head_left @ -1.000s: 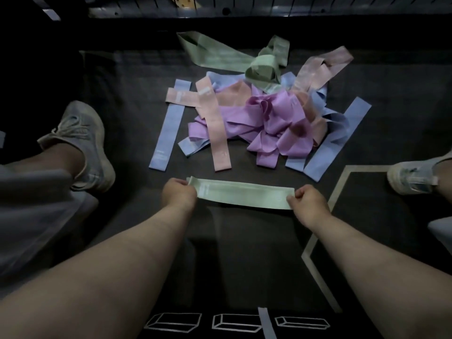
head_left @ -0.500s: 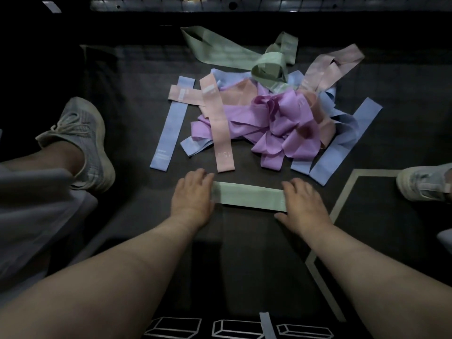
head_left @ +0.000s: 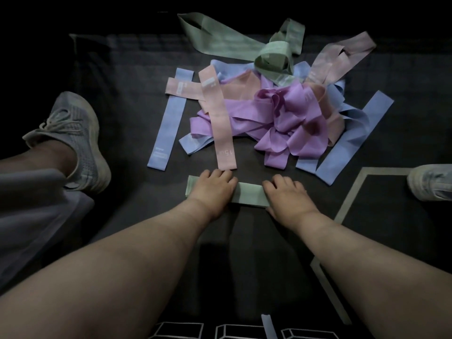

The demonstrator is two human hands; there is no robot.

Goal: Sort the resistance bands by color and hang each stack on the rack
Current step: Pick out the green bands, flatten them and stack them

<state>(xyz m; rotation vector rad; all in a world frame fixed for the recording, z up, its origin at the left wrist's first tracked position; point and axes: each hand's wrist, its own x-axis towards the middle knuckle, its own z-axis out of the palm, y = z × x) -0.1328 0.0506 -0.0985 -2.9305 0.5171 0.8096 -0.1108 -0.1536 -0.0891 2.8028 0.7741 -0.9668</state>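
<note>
Head view shows you sitting on a dark mat (head_left: 122,94) with both arms reaching forward. A light green band (head_left: 248,193) lies flat across the mat, just on your side of the pile. Your left hand (head_left: 211,189) lies palm down on its left part, the grip spread with fingers laid flat and pressing on the fabric. A short end of the band sticks out past that hand. Your right hand (head_left: 287,196) lies palm down on the band's right end and covers it. That grip is also spread, the fingers only slightly bent, pinching nothing. A strip of green shows between the two hands.

Toward the mat's far edge sits the unsorted pile of bands (head_left: 281,113), purple loops tangled in the middle with pink and blue under them. A long pink band (head_left: 221,123) runs from the pile toward you, and its near end stops just beside your left fingertips. A blue band (head_left: 170,121) lies straight and flat on the pile's left side. More green bands (head_left: 220,42) lie at the far edge. Two blue strips (head_left: 354,138) slant out on the right.

Your left shoe (head_left: 73,138) rests by the mat's left edge, your right shoe (head_left: 430,182) at the right edge.
</note>
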